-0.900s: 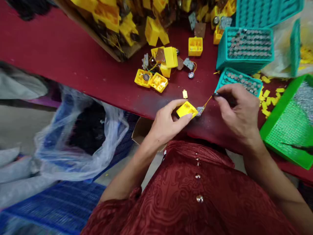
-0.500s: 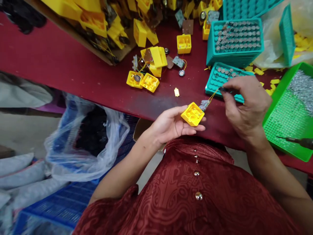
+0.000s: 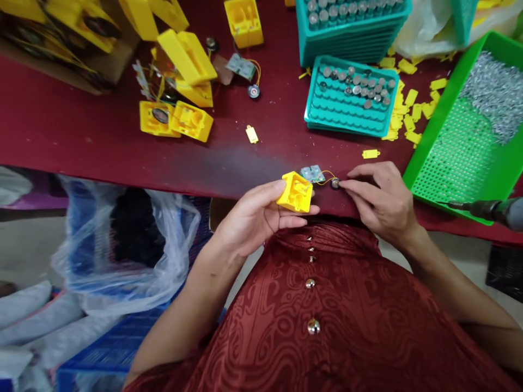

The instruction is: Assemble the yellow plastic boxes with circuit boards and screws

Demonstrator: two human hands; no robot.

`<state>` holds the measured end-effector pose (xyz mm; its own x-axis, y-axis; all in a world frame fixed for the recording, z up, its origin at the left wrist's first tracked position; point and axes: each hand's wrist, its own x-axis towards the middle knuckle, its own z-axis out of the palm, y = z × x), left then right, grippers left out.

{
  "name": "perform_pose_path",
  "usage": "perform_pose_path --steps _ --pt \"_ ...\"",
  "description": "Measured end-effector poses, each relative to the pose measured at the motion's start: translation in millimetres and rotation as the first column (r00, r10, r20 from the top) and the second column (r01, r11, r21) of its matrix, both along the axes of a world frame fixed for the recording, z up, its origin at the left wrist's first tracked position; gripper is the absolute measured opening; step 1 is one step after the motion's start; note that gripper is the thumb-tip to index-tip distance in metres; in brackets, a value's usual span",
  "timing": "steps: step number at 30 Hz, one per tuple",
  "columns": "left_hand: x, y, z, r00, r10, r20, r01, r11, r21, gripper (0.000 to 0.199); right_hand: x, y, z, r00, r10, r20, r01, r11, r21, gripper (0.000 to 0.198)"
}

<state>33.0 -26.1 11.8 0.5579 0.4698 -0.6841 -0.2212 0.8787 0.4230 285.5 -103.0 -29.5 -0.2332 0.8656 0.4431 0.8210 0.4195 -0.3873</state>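
A small open-topped yellow plastic case is held in my left hand, between thumb and fingers, its hollow side up. Just behind the case a small green-grey circuit board lies on the dark red table. Thin yellow wires join that board to a little round speaker, which also lies on the tabletop. My right hand is beside the speaker, fingers apart, one fingertip at the speaker's edge. Whether it touches or is just clear, I cannot tell.
Behind my hands is a teal tray of button cells, with a teal tray stack farther back. A green basket of screws and a screwdriver are at right. Yellow cases lie left; a lined blue crate stands below.
My right hand has come down toward me and let go of the speaker, which now rests on the table. My left hand still holds the yellow case. The camera view has shifted.
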Motion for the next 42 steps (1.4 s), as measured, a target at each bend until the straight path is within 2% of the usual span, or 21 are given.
perform_pose_path --steps 4,9,12,15,17,19,23,27,31,33,35,39,42 --pt "1.1 -5.0 0.7 0.999 -0.015 -0.043 0.016 1.000 0.013 0.021 -8.9 2.6 1.5 0.995 -0.100 0.020 0.100 0.995 -0.011 0.008" --pt "2.4 -11.3 1.3 0.994 0.002 -0.107 0.005 0.998 0.060 0.022 -27.9 1.5 -5.5 0.971 -0.213 0.111 0.219 0.975 -0.046 0.016" --pt "5.1 -12.0 3.2 0.990 0.050 -0.135 -0.041 0.997 0.067 0.018 -26.0 3.9 -1.7 0.970 -0.211 0.116 0.224 0.968 -0.109 0.017" --pt "8.7 -10.5 5.7 0.978 0.151 -0.145 -0.134 0.984 0.121 0.019 -15.8 10.0 7.0 0.973 -0.232 -0.010 0.225 0.951 -0.212 0.013" --pt "10.9 -10.1 6.8 0.967 0.217 -0.136 -0.194 0.967 0.165 0.022 -10.2 13.6 11.9 0.934 -0.326 -0.145 0.276 0.918 -0.283 0.011" --pt "12.2 -11.2 6.7 0.968 0.216 -0.131 -0.193 0.967 0.167 0.021 -7.7 15.3 14.2 0.878 -0.407 -0.253 0.313 0.886 -0.342 0.009" --pt "11.2 -15.1 3.4 0.992 0.082 -0.092 -0.079 0.996 0.042 0.018 -5.4 14.6 15.6 0.826 -0.432 -0.361 0.262 0.862 -0.433 0.009" --pt "10.3 -15.8 -4.0 0.994 -0.046 0.097 0.056 0.994 -0.099 0.024 2.0 11.1 25.2 0.763 -0.464 -0.450 0.168 0.815 -0.555 0.012" --pt "16.3 -16.5 -13.0 0.984 -0.059 0.168 0.078 0.991 -0.112 0.028 0.8 3.4 40.5 0.733 -0.462 -0.499 0.037 0.760 -0.649 0.012" --pt "20.7 -17.8 -15.8 0.987 -0.043 0.156 0.057 0.995 -0.086 0.028 -7.0 -0.4 45.7 0.725 -0.453 -0.518 0.015 0.763 -0.647 0.010" --pt "24.2 -19.0 -16.2 0.991 -0.023 0.134 0.032 0.997 -0.066 0.029 -16.3 -2.8 47.4 0.736 -0.426 -0.526 0.027 0.794 -0.607 0.007" --pt "26.8 -19.9 -12.2 0.994 -0.004 0.113 0.006 1.000 -0.020 0.028 -26.1 -4.5 42.0 0.849 -0.293 -0.439 0.028 0.856 -0.517 0.010" --pt "27.0 -21.0 -9.6 0.994 -0.008 0.112 0.005 1.000 0.030 0.031 -25.7 -5.7 35.8 0.904 -0.217 -0.368 0.030 0.892 -0.452 0.011"
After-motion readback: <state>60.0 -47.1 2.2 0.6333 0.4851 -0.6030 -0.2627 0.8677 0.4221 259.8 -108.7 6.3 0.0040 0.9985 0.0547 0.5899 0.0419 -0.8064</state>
